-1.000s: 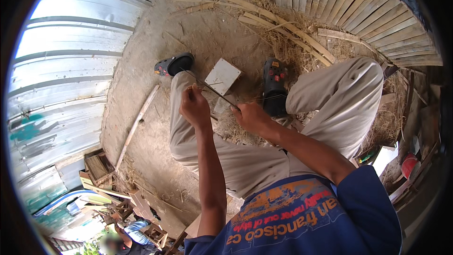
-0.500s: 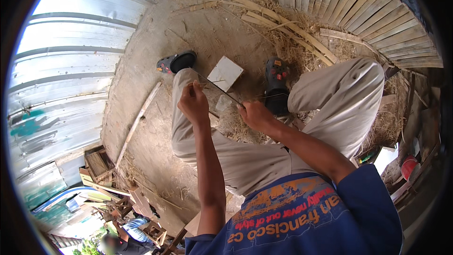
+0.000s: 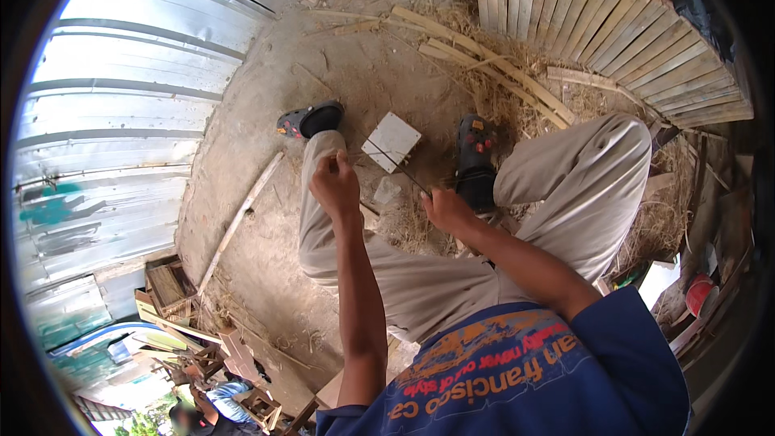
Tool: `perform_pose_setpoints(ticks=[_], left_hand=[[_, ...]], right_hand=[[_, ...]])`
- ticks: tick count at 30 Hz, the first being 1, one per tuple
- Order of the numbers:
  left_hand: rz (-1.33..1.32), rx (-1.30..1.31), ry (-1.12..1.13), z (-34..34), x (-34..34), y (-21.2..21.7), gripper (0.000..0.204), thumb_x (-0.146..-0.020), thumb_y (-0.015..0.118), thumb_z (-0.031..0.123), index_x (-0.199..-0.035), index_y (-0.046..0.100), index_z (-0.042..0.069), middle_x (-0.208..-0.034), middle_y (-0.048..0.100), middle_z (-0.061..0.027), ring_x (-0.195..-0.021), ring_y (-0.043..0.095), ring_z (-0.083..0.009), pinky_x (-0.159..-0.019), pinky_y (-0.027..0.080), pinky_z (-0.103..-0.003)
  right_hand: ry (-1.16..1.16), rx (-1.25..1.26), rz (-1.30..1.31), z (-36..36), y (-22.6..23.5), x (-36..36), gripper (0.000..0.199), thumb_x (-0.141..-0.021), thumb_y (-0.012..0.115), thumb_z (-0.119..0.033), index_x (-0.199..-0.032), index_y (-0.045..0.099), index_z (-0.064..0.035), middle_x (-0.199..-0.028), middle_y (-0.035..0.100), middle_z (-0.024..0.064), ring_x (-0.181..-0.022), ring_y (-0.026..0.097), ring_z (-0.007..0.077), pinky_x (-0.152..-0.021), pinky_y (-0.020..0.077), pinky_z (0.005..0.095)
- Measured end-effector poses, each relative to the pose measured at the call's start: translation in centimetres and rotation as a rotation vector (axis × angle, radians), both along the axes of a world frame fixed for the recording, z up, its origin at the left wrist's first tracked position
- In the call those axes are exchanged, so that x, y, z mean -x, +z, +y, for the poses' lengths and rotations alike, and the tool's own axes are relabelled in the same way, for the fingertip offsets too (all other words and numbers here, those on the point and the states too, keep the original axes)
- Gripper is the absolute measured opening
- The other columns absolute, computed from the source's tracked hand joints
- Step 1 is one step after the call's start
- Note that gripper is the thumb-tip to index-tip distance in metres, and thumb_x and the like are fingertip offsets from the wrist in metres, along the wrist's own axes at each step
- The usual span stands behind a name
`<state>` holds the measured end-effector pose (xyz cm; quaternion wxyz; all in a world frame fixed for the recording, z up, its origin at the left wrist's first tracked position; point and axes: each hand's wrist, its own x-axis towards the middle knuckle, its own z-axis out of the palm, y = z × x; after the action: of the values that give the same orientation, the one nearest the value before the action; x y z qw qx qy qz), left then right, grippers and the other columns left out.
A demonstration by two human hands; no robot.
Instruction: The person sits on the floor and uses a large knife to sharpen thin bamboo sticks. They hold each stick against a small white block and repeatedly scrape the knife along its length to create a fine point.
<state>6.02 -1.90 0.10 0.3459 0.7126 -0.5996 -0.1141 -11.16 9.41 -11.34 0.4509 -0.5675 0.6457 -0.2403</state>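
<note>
My right hand (image 3: 449, 211) is closed around the near end of a thin dark rod-like tool (image 3: 401, 170); its exact kind is too fine to tell. The tool slants up and left from the fist, its far end passing over a white square slab (image 3: 391, 142) that lies on the ground between my feet. My left hand (image 3: 335, 187) hovers by my left shin, thumb and fingers pinched together. Whatever sits in that pinch is too small to make out. Below the slab lies a small pale, translucent piece (image 3: 387, 190).
Split bamboo strips (image 3: 492, 64) and shavings lie on the dirt floor beyond my right foot. A slatted panel (image 3: 613, 32) stands at upper right, a corrugated metal wall (image 3: 121, 105) at left. A long stick (image 3: 240, 222) lies near that wall. Another person (image 3: 214, 412) sits at lower left among wood scraps.
My right hand has drawn slightly right with the dark tool, whose far end has moved away from my left shin toward the slab. My left hand stays pinched. The whole view has shifted a little.
</note>
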Motion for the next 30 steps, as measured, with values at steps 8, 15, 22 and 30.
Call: perform_pose_setpoints(ticks=[8, 15, 22, 30], left_hand=[[-0.026, 0.093, 0.02, 1.2, 1.2, -1.4, 0.022, -0.092, 0.067, 0.02, -0.084, 0.071, 0.0, -0.071, 0.071, -0.0165, -0.065, 0.07, -0.0319, -0.061, 0.051, -0.041], [-0.003, 0.14, 0.019, 1.0, 1.0, -1.0, 0.019, -0.094, 0.065, 0.016, -0.084, 0.069, 0.0, -0.067, 0.069, -0.0138, -0.059, 0.068, -0.0279, -0.057, 0.049, -0.037], [0.026, 0.101, 0.078, 1.7, 1.0, -1.1, 0.018, -0.094, 0.066, 0.015, -0.085, 0.069, 0.0, -0.068, 0.07, -0.0123, -0.06, 0.068, -0.0246, -0.058, 0.049, -0.035], [0.032, 0.114, 0.076, 1.8, 1.5, -1.2, 0.018, -0.094, 0.065, 0.014, -0.085, 0.069, 0.0, -0.069, 0.069, -0.0147, -0.063, 0.069, -0.0276, -0.058, 0.049, -0.037]], right_hand=[[-0.006, 0.067, -0.193, -1.3, 6.1, -2.5, 0.046, -0.1, 0.052, -0.033, -0.082, 0.062, 0.0075, -0.072, 0.062, 0.0312, -0.074, 0.065, 0.0479, -0.064, 0.05, 0.0536], [-0.064, -0.124, -0.197, -1.4, 6.8, -2.5, 0.042, -0.1, 0.051, -0.029, -0.085, 0.064, 0.0082, -0.073, 0.063, 0.0311, -0.075, 0.065, 0.0485, -0.071, 0.051, 0.0533], [0.009, 0.065, -0.168, -0.8, 5.8, -1.6, 0.041, -0.1, 0.051, -0.029, -0.086, 0.064, 0.0069, -0.074, 0.063, 0.0302, -0.077, 0.064, 0.0489, -0.071, 0.0499, 0.0531], [0.007, 0.028, -0.09, -0.5, 4.0, -0.8, 0.044, -0.101, 0.05, -0.032, -0.086, 0.063, 0.0066, -0.076, 0.064, 0.0304, -0.078, 0.063, 0.0498, -0.067, 0.0486, 0.0549]])
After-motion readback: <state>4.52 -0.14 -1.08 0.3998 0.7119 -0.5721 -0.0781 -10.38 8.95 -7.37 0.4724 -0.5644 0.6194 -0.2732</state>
